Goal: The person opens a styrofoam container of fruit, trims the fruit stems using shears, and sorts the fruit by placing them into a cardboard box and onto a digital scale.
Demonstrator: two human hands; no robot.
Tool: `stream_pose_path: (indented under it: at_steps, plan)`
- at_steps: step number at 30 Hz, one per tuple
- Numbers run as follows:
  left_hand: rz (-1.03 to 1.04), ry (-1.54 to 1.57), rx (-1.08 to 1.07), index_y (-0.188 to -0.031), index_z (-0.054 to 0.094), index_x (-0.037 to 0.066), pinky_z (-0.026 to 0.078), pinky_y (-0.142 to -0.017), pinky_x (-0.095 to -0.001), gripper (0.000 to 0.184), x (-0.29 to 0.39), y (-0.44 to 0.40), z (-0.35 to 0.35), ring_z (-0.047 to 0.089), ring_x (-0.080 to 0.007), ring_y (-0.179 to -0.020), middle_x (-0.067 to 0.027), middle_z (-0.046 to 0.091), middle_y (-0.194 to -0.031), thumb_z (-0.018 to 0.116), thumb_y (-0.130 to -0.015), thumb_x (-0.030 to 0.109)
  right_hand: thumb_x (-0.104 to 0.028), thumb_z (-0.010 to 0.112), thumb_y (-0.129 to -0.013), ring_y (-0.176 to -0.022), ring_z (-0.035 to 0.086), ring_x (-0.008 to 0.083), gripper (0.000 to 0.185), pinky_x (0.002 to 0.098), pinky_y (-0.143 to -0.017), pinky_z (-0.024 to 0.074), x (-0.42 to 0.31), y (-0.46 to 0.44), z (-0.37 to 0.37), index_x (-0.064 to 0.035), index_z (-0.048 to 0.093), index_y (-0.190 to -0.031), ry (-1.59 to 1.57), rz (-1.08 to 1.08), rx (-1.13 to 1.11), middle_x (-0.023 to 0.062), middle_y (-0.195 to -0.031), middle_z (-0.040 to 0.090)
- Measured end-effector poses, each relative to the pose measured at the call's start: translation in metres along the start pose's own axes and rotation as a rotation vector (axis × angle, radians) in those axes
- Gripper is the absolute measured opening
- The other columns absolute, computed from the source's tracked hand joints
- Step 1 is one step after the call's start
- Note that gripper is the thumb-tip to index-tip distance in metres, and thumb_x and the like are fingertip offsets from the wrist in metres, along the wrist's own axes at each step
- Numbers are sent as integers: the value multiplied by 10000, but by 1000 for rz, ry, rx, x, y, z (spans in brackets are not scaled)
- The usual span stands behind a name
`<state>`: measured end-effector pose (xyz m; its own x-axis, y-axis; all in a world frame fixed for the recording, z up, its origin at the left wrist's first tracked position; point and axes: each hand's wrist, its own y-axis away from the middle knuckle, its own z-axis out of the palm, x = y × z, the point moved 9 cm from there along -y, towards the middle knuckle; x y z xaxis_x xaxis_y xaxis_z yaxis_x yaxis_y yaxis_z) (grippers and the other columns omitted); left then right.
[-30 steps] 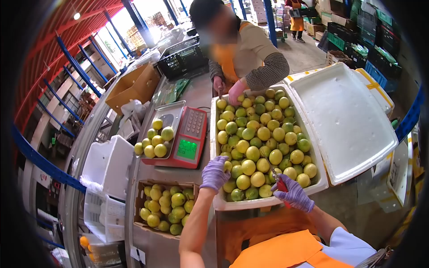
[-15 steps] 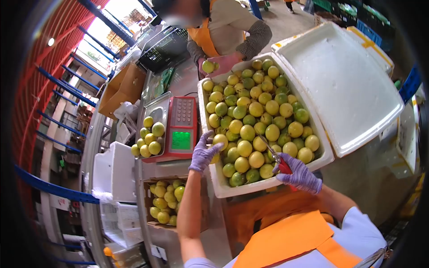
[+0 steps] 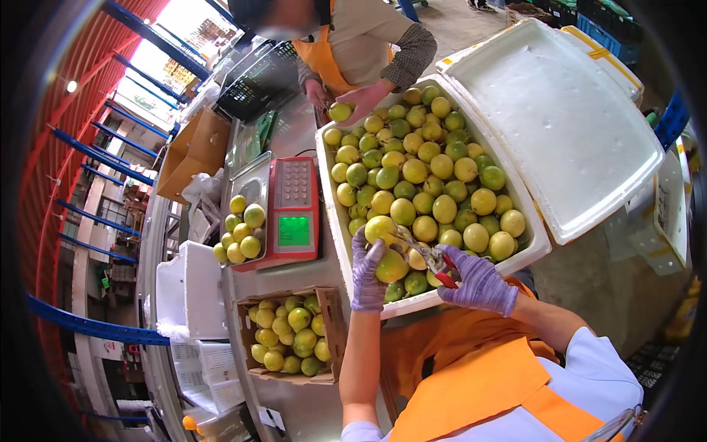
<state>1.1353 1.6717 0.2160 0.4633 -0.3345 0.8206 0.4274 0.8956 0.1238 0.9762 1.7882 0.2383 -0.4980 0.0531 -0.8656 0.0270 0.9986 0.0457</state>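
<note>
My left hand (image 3: 366, 278), in a purple glove, is closed around a yellow passion fruit (image 3: 379, 229) above the near side of a white foam box (image 3: 540, 249). A second, greener fruit (image 3: 392, 267) sits against its fingers; whether it is gripped too, I cannot tell. My right hand (image 3: 480, 286), gloved alike, is wrapped round red-handled snips (image 3: 446, 278). Their metal blades point left and reach the held fruit near its stem end. Many more yellow and green passion fruit (image 3: 443, 209) fill the box beneath.
Left of the box stands a red scale (image 3: 294, 193) with several fruit on its pan. A cardboard box (image 3: 333, 331) of fruit is nearer me. The foam lid (image 3: 563, 140) lies to the right. Across the box, a co-worker's pink-gloved hand (image 3: 362, 101) holds a fruit.
My left hand has moved right with the fruit, from the box's left edge to the snips. The snips have come down and left to meet it. The view has shifted slightly.
</note>
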Motion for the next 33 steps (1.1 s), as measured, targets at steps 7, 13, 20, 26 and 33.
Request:
stream_pose_path:
  at_steps: [7, 13, 20, 26, 33]
  plan:
    - [285, -467, 71, -1352, 428, 88, 487, -961, -345, 672, 22, 12, 14, 567, -189, -1107, -75, 559, -1204, 780, -782, 41, -305, 725, -789, -738, 628, 252, 582, 349, -710, 517, 15, 0, 2, -16, 507, -1245, -162, 48, -4, 148, -922, 656]
    - [287, -367, 79, -1318, 450, 87, 529, -882, -327, 555, 20, 15, 19, 601, -171, -1005, -72, 574, -1161, 738, -844, 104, -272, 696, -865, -825, 596, 97, 553, 258, -740, 514, 27, -6, 24, -35, 470, -1311, -828, 220, -110, 55, -1027, 638]
    - [143, 141, 141, -1301, 461, 70, 495, -957, -394, 436, -17, 14, 22, 572, -208, -1122, -99, 572, -1212, 639, -931, 217, -333, 706, -883, -882, 612, 94, 583, 254, -698, 535, 31, -25, 49, -39, 475, -1331, -1096, 375, -113, 22, -1094, 612]
    - [140, 350, -96, -1333, 468, 58, 413, -1066, -526, 465, -16, 13, 16, 523, -302, -1252, -113, 550, -1313, 617, -924, 222, -357, 724, -866, -933, 607, 103, 617, 246, -676, 535, 33, -28, 44, -67, 458, -1342, -1091, 319, -66, 28, -1127, 590]
    - [77, 375, 15, -1333, 470, 80, 498, -968, -486, 477, -7, 19, 6, 549, -293, -1202, -127, 544, -1292, 632, -898, 191, -263, 753, -823, -1090, 530, 131, 656, 285, -892, 477, 22, -32, 23, -67, 430, -1359, -993, 144, 15, 53, -1246, 508]
